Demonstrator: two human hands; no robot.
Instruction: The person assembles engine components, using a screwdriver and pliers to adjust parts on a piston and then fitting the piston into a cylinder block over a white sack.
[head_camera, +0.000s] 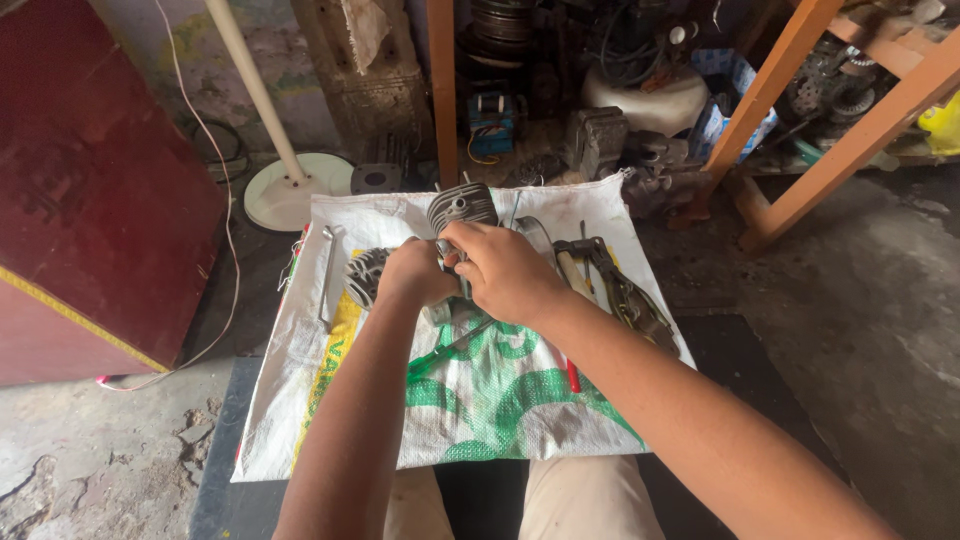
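Our left hand (412, 272) and right hand (505, 270) grasp 2 finned engine cylinders (462, 207) above the woven sack (490, 400) on the workshop floor (880, 300).

White woven sack (480, 400) spread flat on floor, green and yellow print. Blue-white packet (722, 105), possibly a bag, at rear by orange frame.

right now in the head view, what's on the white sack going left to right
wrench → finned engine part → left hand → right hand → pliers
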